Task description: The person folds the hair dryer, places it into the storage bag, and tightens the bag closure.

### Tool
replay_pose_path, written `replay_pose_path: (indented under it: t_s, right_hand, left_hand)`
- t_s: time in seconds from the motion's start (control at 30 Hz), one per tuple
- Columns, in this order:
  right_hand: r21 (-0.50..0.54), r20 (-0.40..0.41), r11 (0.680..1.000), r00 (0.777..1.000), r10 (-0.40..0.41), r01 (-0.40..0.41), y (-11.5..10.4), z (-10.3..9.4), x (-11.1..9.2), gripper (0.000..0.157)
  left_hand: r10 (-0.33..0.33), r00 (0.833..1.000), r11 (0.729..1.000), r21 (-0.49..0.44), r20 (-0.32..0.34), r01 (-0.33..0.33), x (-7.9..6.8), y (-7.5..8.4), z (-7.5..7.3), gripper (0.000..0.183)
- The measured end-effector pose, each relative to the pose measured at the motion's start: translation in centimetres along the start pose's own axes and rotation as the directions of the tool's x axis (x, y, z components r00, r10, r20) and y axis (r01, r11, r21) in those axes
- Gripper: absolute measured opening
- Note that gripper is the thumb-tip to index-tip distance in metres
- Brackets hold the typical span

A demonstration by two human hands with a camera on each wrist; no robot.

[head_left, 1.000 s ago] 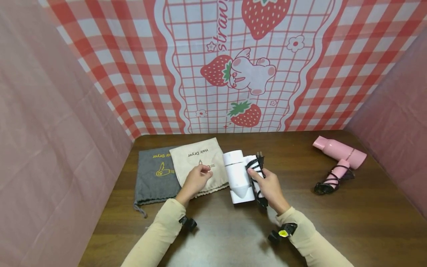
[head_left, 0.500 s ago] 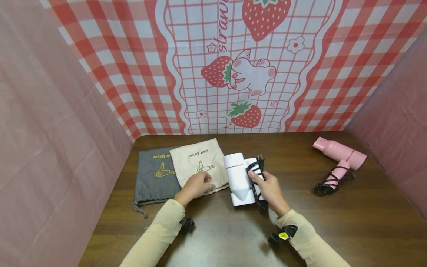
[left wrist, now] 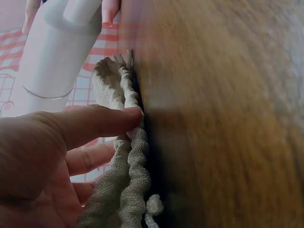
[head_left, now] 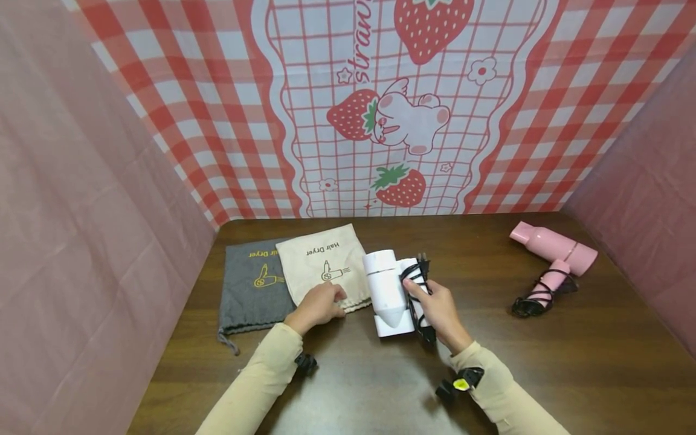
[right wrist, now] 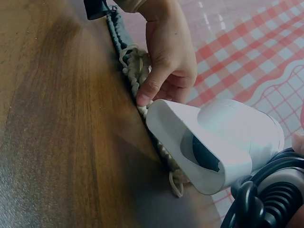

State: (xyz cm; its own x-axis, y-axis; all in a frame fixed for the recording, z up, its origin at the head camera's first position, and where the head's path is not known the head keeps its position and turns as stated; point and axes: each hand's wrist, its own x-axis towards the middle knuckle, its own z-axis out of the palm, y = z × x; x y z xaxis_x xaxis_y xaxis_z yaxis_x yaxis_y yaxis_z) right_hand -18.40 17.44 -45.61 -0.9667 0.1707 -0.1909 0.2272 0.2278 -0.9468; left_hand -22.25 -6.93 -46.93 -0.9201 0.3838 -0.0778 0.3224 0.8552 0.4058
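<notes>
My right hand grips the handle of a white hair dryer, and a black cord is wrapped round that handle. The dryer carries a white nozzle with a slot-like mouth, held above the table. At the left, a beige drawstring bag printed "Hair Dryer" lies flat and partly covers a grey drawstring bag. My left hand is at the beige bag's gathered mouth; in the left wrist view its thumb presses the ruffled rim, with curled fingers behind the cloth.
A pink hair dryer, its handle wound with black cord, lies at the right rear of the wooden table. A red checked strawberry cloth hangs behind, with pink cloth walls on both sides.
My left hand has come down and nearer from above the beige bag's print to its gathered mouth. The white hair dryer has shifted slightly nearer in my right hand.
</notes>
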Motion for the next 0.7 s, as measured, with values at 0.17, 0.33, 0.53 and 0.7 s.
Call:
replay_pose_path:
  t_s: [0.17, 0.33, 0.53, 0.7]
  right_hand:
    - [0.008, -0.010, 1.000, 1.000, 0.004, -0.004, 0.04, -0.18, 0.07, 0.057]
    - [0.019, -0.007, 1.000, 1.000, 0.005, -0.005, -0.06, -0.40, 0.04, 0.058]
    - [0.026, -0.009, 1.000, 1.000, 0.009, -0.009, -0.07, -0.65, 0.11, 0.059]
    - [0.035, 0.002, 0.999, 1.000, 0.023, -0.023, -0.04, -0.76, -0.07, 0.060]
  left_hand:
    - [-0.019, 1.000, 1.000, -0.016, -0.005, 0.019, 0.03, 0.00, -0.05, 0.026]
    - [-0.020, 1.000, 1.000, -0.024, -0.004, 0.020, 0.12, -0.12, -0.06, 0.018]
    - [-0.012, 1.000, 1.000, -0.022, 0.003, 0.012, 0.30, -0.18, -0.26, 0.009]
    - [-0.022, 1.000, 1.000, -0.008, -0.006, 0.022, 0.26, -0.09, -0.35, 0.008]
